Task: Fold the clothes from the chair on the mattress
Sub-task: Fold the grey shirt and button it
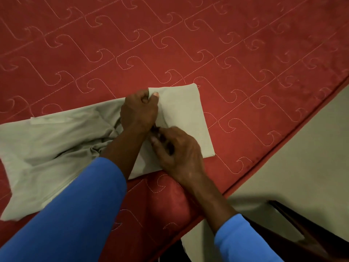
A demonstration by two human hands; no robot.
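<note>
Left grip (138, 110) was closed on the garment (56, 144), thumb and fingers pinching a fold edge at the hand's far side. Right grip (175, 148), just nearer and touching the left, had its fingers curled and pinched the same cloth at the crease between the two hands.

The cloth was pale grey-green, thin and limp. Judged light with no stiffness, so it would sag and skew if lifted by one point. Best taken at edges or corners with two pinches, then smoothed flat.

Right of both grips a folded panel lay smooth. Left of them the rest was bunched and wrinkled.

All of it lay on the red quilted mattress (188, 44), near its nearer edge. Farther right was pale floor (302, 148). By the right sleeve (241, 241) stood a dark wooden frame (306, 237), identity unclear.
</note>
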